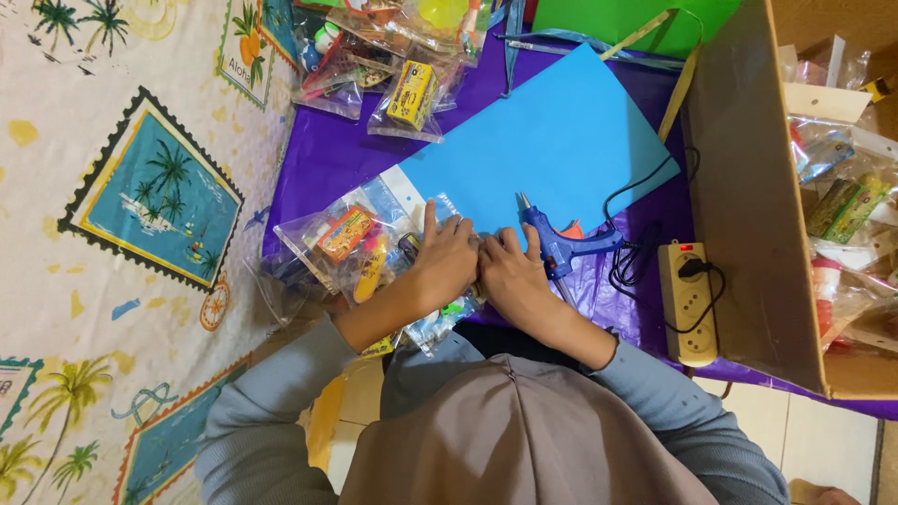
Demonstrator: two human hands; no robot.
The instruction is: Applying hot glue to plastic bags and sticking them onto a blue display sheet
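Left hand and right hand met knuckle to knuckle, fingers curled together over a small item (too hidden to identify) atop clear plastic packets of colourful trinkets. Blue plastic glue gun lay just right of the fingers, beside a blue foam sheet.

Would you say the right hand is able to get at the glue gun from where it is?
Probably yes: the right hand lies right beside the glue gun, with nothing between them.
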